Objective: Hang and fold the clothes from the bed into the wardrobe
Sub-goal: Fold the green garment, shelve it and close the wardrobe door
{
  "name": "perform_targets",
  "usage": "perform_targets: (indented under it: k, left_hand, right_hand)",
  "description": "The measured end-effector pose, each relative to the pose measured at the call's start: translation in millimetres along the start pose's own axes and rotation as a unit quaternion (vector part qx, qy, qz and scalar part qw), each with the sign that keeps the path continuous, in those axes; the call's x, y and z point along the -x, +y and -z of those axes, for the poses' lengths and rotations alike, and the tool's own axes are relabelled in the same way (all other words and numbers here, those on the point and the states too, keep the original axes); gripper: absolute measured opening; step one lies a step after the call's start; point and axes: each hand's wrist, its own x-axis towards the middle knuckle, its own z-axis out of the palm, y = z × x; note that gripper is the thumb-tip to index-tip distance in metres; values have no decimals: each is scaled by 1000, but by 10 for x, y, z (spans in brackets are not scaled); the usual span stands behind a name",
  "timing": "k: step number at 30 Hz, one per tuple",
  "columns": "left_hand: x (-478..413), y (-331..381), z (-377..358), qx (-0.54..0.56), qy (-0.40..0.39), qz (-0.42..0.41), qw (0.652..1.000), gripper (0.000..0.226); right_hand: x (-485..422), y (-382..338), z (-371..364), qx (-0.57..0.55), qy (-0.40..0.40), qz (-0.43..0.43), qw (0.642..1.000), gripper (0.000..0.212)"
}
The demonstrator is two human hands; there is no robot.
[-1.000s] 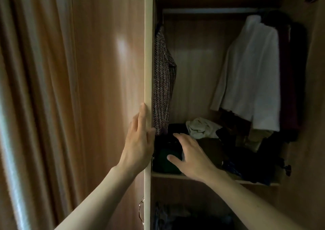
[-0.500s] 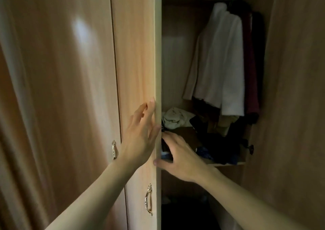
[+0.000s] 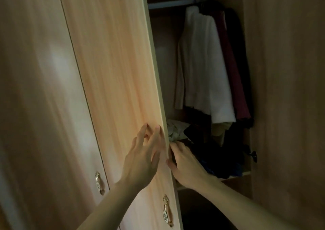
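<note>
Left hand [image 3: 146, 152]: raised at the end of a bare forearm that climbs from about 7 o'clock; palm laid flat on the outer face of the wardrobe door [image 3: 116, 81], fingers spread apart and pointing toward 12 o'clock, tips just beside the door's free edge; it grips nothing.
Right hand [image 3: 184, 164]: reaches in from about 5 o'clock, back of the hand up, wrist level with the shelf [image 3: 233, 176]; thumb touches the door's edge, fingers run behind that edge toward 11 o'clock, so whether they close on anything cannot be told.
Door: partly open, its pale edge running from top centre down to bottom centre; a metal handle [image 3: 166, 211] sits low on it, at 6 o'clock from the left hand.
Neighbouring door [image 3: 44, 106]: shut, at 9 o'clock, with its own handle [image 3: 98, 183].
Clothes: a white garment [image 3: 202, 67] and a dark red garment [image 3: 232, 71] hang from the rail [image 3: 172, 4] at 1 o'clock; a loose dark pile [image 3: 216, 152] lies on the shelf, with a pale crumpled piece [image 3: 175, 129] at its left end, just above the right hand.
Bed: out of view.
</note>
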Motion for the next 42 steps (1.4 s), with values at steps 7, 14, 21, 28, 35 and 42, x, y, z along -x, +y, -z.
perform_targets:
  k: [7, 14, 21, 28, 35, 42]
  left_hand:
    - [-435, 71, -331, -70, -56, 20, 996, 83]
    - [-649, -30, -613, -155, -82, -12, 984, 110]
    - [-810, -221, -898, -203, -80, -31, 975, 121]
    - [-991, -392, -1150, -205, -71, -54, 975, 116]
    - [-1125, -534, -1453, -209, -87, -41, 973, 121]
    - [-1209, -798, -1767, -216, -82, -53, 971, 116]
  right_hand:
    - [-423, 564, 33, 11, -7, 3, 1000, 47]
    - [-643, 909, -84, 17, -1, -17, 1000, 43]
    - [-909, 1196, -203, 108, -24, -39, 993, 44]
    - [-1210, 1406, -314, 108, -35, -102, 988, 45]
    - [-1454, 1581, -392, 90, -51, -170, 980, 58]
    - [-1813, 1813, -475, 73, -37, -205, 975, 74]
